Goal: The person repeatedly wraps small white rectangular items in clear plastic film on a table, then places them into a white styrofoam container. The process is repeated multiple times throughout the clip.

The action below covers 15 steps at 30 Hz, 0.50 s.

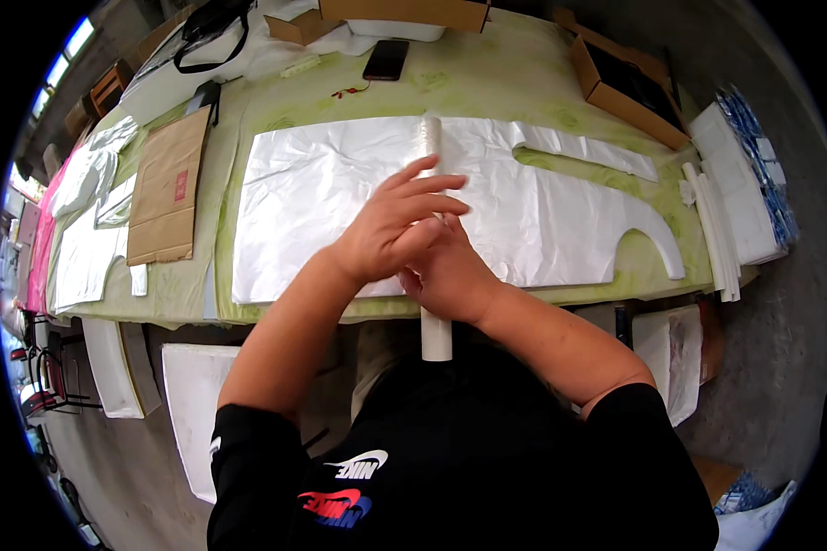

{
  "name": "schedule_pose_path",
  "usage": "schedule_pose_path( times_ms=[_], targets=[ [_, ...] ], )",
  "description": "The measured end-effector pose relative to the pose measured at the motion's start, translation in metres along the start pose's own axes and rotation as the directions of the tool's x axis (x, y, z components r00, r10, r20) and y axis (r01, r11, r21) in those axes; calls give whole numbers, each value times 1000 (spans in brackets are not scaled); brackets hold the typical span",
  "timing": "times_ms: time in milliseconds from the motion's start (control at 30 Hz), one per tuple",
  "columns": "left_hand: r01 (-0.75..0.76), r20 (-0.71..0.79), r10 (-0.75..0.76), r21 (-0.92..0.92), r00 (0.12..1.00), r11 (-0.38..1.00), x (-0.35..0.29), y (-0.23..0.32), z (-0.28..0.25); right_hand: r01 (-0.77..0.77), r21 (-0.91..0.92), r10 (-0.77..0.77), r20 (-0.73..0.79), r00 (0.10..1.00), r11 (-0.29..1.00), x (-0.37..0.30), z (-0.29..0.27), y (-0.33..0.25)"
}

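A stack of flat white plastic sheets [326,197] with strap-like ends on its right lies on the table before me. Across its middle lies a roll of clear plastic film [425,140]; its white core end [436,338] juts past the near table edge toward my body. Over the roll is my left hand [390,225], fingers stretched out and apart, its thumb side against my right hand. My right hand [450,275] is closed just below and right of it, fingers curled. What it holds, if anything, is hidden; both hands cover the middle of the roll.
A flat brown cardboard piece [167,188] and more white plastic sheets [87,253] lie to the left. A phone [386,61] lies farther back. An open cardboard box [629,83] stands at the right, near white rolls [710,230]. White bins [669,358] stand below the table edge.
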<state>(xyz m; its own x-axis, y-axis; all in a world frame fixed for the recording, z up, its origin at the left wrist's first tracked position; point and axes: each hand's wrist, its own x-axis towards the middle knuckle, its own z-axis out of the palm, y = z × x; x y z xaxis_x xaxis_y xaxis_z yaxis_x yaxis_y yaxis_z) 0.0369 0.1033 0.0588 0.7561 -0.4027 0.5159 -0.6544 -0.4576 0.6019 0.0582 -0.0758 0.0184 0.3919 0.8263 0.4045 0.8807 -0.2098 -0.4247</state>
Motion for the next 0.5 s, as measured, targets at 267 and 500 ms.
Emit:
schedule_pose_path(
  times_ms=[267,500],
  targets=[
    [283,-114,-261,298,959,911,-51,-9,-9,171,219,-157,-79,984,961,-41,-28,-21],
    [278,-89,-269,476,959,834,-57,47,-1,178,384,-171,-52,984,906,-61,-18,-33]
  ],
)
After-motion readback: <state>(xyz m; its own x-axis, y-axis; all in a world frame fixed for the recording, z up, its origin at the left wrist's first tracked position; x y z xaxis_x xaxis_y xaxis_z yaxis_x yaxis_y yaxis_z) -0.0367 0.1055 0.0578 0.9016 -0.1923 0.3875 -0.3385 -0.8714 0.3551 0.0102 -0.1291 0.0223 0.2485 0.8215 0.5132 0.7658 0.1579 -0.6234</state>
